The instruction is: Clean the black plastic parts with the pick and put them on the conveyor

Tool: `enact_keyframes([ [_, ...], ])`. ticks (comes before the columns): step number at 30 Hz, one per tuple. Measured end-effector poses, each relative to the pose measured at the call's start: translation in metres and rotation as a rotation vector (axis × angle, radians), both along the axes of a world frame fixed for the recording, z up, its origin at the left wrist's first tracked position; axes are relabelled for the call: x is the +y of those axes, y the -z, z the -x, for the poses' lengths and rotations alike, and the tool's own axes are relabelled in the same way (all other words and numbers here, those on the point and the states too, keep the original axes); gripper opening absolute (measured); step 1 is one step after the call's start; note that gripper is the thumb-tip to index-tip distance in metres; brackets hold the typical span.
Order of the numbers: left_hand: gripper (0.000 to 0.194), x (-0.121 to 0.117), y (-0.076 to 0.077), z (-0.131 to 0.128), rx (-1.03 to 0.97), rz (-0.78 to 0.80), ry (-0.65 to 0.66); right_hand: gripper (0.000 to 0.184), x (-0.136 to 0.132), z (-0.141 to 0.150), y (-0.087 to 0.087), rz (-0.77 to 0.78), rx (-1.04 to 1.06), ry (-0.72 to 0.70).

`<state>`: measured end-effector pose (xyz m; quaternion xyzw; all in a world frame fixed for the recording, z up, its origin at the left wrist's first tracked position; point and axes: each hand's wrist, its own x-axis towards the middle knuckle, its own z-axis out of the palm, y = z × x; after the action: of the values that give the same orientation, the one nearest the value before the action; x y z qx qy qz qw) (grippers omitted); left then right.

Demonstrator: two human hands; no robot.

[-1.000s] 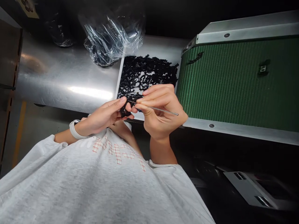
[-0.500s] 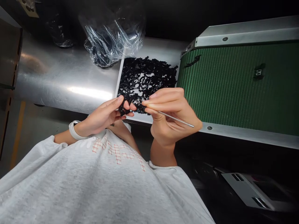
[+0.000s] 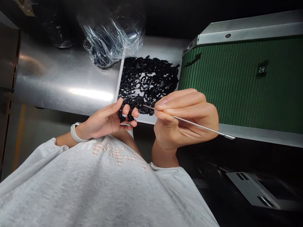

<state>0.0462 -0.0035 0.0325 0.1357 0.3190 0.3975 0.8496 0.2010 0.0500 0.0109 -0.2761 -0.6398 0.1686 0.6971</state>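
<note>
My left hand (image 3: pixel 105 121) is closed on a small black plastic part (image 3: pixel 136 102), which shows two curved prongs between the fingers. Whether this is one piece or two pressed together, I cannot tell. Pinched between the thumb and fingertips of my right hand (image 3: pixel 187 119) is a thin metal rod (image 3: pixel 201 125) with a thicker end at the lower right. Its other tip points left, at or very near the black part. Behind both hands lies a pile of similar black plastic parts (image 3: pixel 153 67) in a white tray (image 3: pixel 163 44).
A green conveyor belt (image 3: pixel 227 85) in a metal frame runs to the right, with a black part (image 3: pixel 194 60) and another black piece (image 3: pixel 261 69) on it. Clear plastic bags (image 3: pixel 113 44) stand on the steel table (image 3: pixel 59 75) at left. A grey panel (image 3: pixel 255 189) sits at the lower right.
My right hand has shifted right, away from the left hand, and more of the rod now shows at both ends. The left hand has stayed nearly still, with the black part's prongs more visible.
</note>
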Motion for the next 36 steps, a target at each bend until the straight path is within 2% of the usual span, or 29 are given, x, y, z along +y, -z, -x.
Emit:
enact_keyframes([
  [3,0.048,-0.001,0.001,0.000,-0.012,-0.006,0.010,0.023,-0.001,0.000,-0.003,0.007,-0.004,0.001],
  [12,0.047,-0.002,0.000,0.000,0.000,-0.060,0.010,0.009,-0.002,-0.002,0.001,-0.027,0.046,-0.166],
  [24,0.045,-0.002,0.002,-0.001,-0.035,-0.092,0.013,0.016,0.000,-0.002,0.001,-0.004,0.027,-0.154],
  [29,0.043,-0.002,0.002,-0.001,-0.049,-0.096,0.019,0.014,0.002,-0.002,0.007,-0.030,0.057,-0.150],
  [36,0.043,0.000,0.003,0.000,-0.014,-0.114,0.009,0.012,0.005,-0.001,0.003,-0.050,0.039,-0.161],
])
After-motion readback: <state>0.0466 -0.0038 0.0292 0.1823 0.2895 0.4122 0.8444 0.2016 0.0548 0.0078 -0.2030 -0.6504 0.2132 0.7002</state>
